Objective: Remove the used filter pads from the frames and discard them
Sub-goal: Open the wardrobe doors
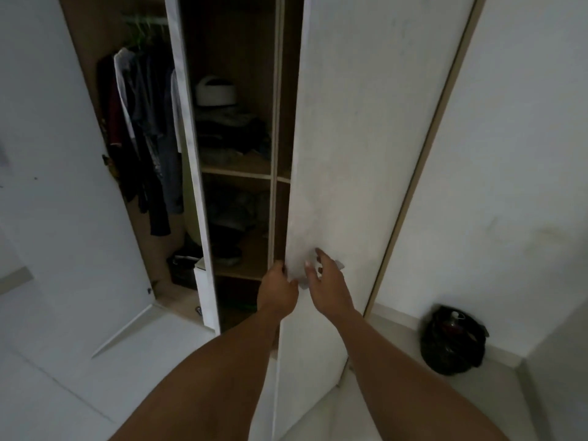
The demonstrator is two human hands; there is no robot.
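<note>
White laminate covers the two wardrobe doors in view: a narrow one [191, 160] ajar at centre left and a wide one [366, 154] filling the centre. Two bare hands meet at the wide door's left edge, low in the frame. The left hand [278, 289] curls its fingers around that edge; the right hand [327, 281] lies spread and empty on the door face. Two shelves [237, 170] inside carry folded clothes (one white helmet-like object [214, 92] sits up top). No filter pads or frames can be made out. One dark bag [451, 340] sits at lower right.
</note>
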